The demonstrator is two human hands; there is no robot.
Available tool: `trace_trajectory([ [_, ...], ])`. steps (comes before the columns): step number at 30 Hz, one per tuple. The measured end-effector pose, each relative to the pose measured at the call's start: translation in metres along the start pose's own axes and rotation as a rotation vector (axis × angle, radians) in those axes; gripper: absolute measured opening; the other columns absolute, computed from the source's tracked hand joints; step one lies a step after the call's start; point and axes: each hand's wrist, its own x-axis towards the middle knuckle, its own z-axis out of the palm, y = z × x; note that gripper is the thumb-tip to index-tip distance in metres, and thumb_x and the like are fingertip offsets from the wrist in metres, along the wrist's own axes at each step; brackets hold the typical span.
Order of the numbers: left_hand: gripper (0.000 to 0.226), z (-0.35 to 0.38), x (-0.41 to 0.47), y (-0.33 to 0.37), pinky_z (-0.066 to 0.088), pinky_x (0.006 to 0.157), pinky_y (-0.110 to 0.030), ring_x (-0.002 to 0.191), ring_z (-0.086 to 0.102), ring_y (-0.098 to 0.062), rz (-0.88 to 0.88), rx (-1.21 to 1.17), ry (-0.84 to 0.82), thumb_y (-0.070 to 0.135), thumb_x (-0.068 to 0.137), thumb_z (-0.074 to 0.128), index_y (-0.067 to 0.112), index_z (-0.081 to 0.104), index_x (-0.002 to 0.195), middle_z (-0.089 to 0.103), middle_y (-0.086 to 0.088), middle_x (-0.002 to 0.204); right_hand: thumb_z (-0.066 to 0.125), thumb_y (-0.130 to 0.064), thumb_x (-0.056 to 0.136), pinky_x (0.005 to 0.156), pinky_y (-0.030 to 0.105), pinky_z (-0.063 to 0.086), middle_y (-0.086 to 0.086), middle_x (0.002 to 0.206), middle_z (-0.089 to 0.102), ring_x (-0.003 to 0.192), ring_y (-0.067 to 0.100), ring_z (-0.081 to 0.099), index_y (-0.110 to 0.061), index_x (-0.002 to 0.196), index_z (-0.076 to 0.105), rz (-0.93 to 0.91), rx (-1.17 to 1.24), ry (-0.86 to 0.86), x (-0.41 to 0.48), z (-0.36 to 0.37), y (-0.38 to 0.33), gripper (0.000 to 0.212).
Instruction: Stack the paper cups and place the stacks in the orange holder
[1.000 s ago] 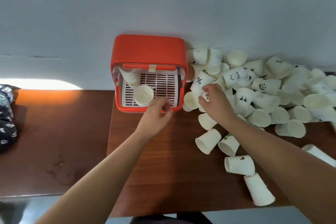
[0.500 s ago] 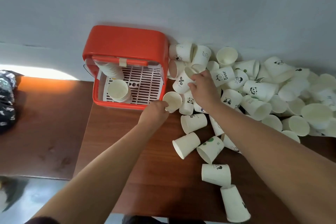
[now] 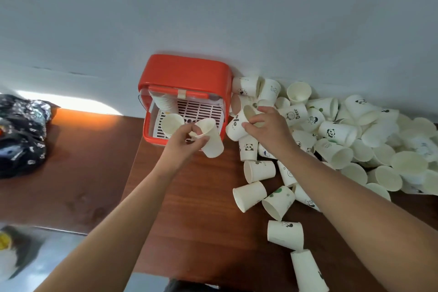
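Now both hands fwd, rnd cups

- A brown wooden table stands against a grey wall; a second tabletop adjoins it on the left.
- An orange holder stands at the table's back edge, touching the wall.
- A heap of white paper cups covers the right side, most lying on their sides, with a few stray cups towards the front edge.
- A dark patterned bag lies on the left tabletop.

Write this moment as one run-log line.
left hand: holds plain cup | right hand: grips printed cup | orange holder: stacks inside
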Motion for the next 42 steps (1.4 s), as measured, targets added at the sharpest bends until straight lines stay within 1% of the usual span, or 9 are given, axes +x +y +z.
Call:
trace_trajectory([
  [5, 0.049, -0.066, -0.015, -0.004, 0.049, 0.088, -0.016, 0.112, 0.059, -0.004, 0.000, -0.024, 0.134, 0.027, 0.084, 0.079, 0.030, 0.053, 0.126, 0.060, 0.012, 0.125, 0.077, -0.036, 0.080, 0.091, 0.033, 0.047, -0.006, 0.122, 0.059, 0.111, 0.015, 0.058, -0.031, 0.119, 0.062, -0.045, 0.062, -0.055, -0.012, 0.031, -0.035, 0.042],
  [9, 0.077, -0.110, -0.006, -0.017, 0.046, 0.108, -0.043, 0.127, 0.052, -0.014, -0.031, 0.016, 0.195, 0.051, 0.068, 0.083, 0.050, 0.043, 0.133, 0.046, 0.010, 0.141, 0.078, -0.035, 0.079, 0.084, 0.024, 0.040, -0.012, 0.129, 0.054, 0.112, 0.008, 0.052, -0.033, 0.132, 0.048, -0.063, 0.081, -0.054, -0.014, 0.055, -0.060, 0.061],
  [13, 0.084, -0.113, 0.013, -0.020, 0.043, 0.110, -0.042, 0.124, 0.048, -0.016, -0.014, 0.125, 0.142, 0.034, 0.076, 0.085, 0.029, 0.041, 0.148, 0.037, 0.008, 0.136, 0.078, -0.032, 0.081, 0.093, 0.022, 0.035, -0.012, 0.135, 0.048, 0.117, 0.003, 0.045, -0.028, 0.139, 0.042, -0.060, 0.093, -0.040, -0.013, 0.073, -0.077, 0.069],
  [19, 0.084, -0.101, 0.044, -0.033, 0.036, 0.102, -0.031, 0.127, 0.044, -0.020, -0.006, 0.301, 0.076, 0.031, 0.076, 0.085, 0.020, 0.041, 0.146, 0.035, -0.003, 0.143, 0.079, -0.032, 0.078, 0.084, 0.025, 0.039, -0.008, 0.122, 0.052, 0.107, 0.009, 0.051, -0.027, 0.129, 0.046, -0.047, 0.038, 0.053, -0.002, 0.087, -0.086, 0.060],
  [26, 0.086, -0.091, 0.069, -0.056, 0.035, 0.114, -0.049, 0.137, 0.038, -0.036, 0.044, 0.594, -0.053, 0.032, 0.069, 0.088, 0.016, 0.048, 0.143, 0.026, -0.016, 0.153, 0.078, -0.031, 0.079, 0.089, 0.027, 0.041, -0.004, 0.128, 0.050, 0.112, 0.012, 0.050, -0.023, 0.133, 0.045, -0.043, 0.021, 0.096, 0.008, 0.104, -0.089, 0.064],
  [30, 0.089, -0.092, 0.075, -0.059, 0.032, 0.116, -0.044, 0.141, 0.032, -0.032, 0.044, 0.493, -0.159, 0.022, 0.071, 0.087, 0.015, 0.042, 0.147, 0.039, -0.015, 0.148, 0.079, -0.031, 0.076, 0.091, 0.032, 0.047, -0.007, 0.120, 0.046, 0.110, 0.015, 0.052, -0.023, 0.128, 0.048, -0.073, 0.029, 0.107, 0.020, 0.123, -0.100, 0.061],
  [35, 0.097, -0.113, 0.074, -0.070, 0.039, 0.114, -0.041, 0.138, 0.043, -0.016, -0.008, 0.271, -0.302, 0.022, 0.080, 0.079, 0.018, 0.022, 0.159, 0.037, 0.019, 0.149, 0.079, -0.035, 0.079, 0.094, 0.027, 0.042, -0.006, 0.136, 0.046, 0.123, 0.013, 0.047, -0.023, 0.137, 0.043, -0.121, -0.076, 0.029, 0.029, 0.149, -0.105, 0.069],
  [38, 0.076, -0.120, 0.072, -0.077, 0.041, 0.110, -0.035, 0.136, 0.048, -0.015, -0.135, 0.125, -0.270, 0.028, 0.091, 0.067, 0.026, 0.029, 0.157, 0.050, 0.005, 0.148, 0.077, -0.030, 0.082, 0.098, 0.026, 0.038, -0.002, 0.146, 0.041, 0.131, 0.016, 0.043, -0.018, 0.143, 0.040, -0.184, -0.227, -0.051, 0.032, 0.162, -0.105, 0.072],
  [42, 0.050, -0.120, 0.068, -0.072, 0.040, 0.093, -0.015, 0.123, 0.055, -0.004, -0.206, -0.064, -0.218, 0.040, 0.102, 0.053, 0.030, 0.043, 0.150, 0.055, 0.014, 0.137, 0.076, -0.029, 0.083, 0.108, 0.033, 0.038, -0.002, 0.151, 0.039, 0.135, 0.020, 0.043, -0.017, 0.146, 0.039, -0.211, -0.344, -0.170, 0.038, 0.178, -0.101, 0.074],
])
